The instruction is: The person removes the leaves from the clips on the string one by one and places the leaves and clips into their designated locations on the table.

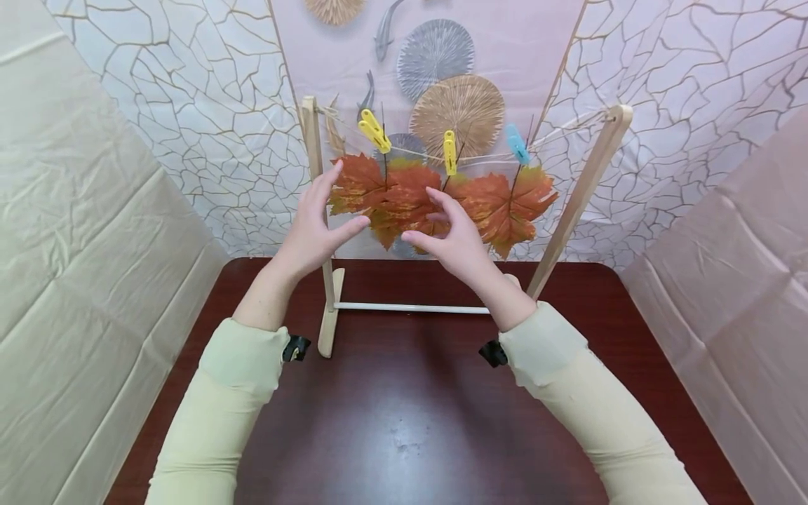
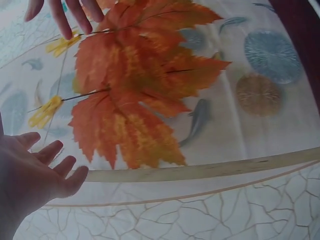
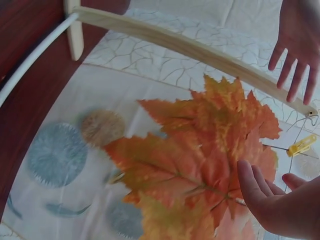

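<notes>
Orange maple leaves point(image 1: 407, 196) hang by dark stems in a row from a string. Two yellow clothespins point(image 1: 449, 153) and a blue clothespin point(image 1: 517, 145) hold the stems to it. My left hand point(image 1: 312, 228) is raised in front of the left leaf, thumb and fingers spread apart, holding nothing. Before the middle leaf is my right hand point(image 1: 457, 242), its fingers loosely bent and apart from the thumb, also holding nothing. In the left wrist view the left hand point(image 2: 40, 172) stays beside the leaves point(image 2: 130, 85). Whether the right hand point(image 3: 280, 205) touches a leaf, I cannot tell.
The string point(image 1: 562, 130) runs between two wooden posts point(image 1: 581, 200) of a rack. A white rod point(image 1: 410, 307) joins the posts low down, above a dark red table point(image 1: 391, 407). A patterned cloth point(image 1: 240, 105) hangs behind, with pale cloth walls on both sides.
</notes>
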Available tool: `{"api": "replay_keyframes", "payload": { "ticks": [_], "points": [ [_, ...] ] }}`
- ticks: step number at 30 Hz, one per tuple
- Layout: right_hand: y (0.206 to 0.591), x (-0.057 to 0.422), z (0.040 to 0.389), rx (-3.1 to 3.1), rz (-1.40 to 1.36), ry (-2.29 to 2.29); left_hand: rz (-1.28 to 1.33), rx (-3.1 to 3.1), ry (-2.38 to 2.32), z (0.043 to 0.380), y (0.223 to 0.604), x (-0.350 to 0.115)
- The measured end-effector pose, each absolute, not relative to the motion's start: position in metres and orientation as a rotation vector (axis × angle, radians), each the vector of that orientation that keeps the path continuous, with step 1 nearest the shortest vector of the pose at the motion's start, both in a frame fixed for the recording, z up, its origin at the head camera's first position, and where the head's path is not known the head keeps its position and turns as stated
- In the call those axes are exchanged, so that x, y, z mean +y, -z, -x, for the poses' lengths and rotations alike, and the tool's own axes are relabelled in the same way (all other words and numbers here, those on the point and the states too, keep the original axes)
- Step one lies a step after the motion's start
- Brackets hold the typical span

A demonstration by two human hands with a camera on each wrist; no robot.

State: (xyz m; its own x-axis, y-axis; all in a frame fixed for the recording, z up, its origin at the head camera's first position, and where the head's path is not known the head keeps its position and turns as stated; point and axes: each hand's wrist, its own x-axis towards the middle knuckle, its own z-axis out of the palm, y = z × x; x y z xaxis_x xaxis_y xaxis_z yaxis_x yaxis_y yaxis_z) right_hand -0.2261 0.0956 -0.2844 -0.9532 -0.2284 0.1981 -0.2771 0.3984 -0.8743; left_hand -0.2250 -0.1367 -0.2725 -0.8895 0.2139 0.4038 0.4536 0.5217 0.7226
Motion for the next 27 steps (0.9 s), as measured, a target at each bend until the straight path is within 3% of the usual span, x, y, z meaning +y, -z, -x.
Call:
{"api": "replay_keyframes", "payload": {
  "ticks": [17,27],
  "points": [
    [0.260,0.054,0.252,-2.595,-0.444,-1.638,0.551,-2.373,1.623,0.250,0.218,-0.125],
    [0.256,0.042,0.271,-2.523,-0.272,-1.861,0.474,-2.431,1.665,0.261,0.201,-0.117]
  ]
}}
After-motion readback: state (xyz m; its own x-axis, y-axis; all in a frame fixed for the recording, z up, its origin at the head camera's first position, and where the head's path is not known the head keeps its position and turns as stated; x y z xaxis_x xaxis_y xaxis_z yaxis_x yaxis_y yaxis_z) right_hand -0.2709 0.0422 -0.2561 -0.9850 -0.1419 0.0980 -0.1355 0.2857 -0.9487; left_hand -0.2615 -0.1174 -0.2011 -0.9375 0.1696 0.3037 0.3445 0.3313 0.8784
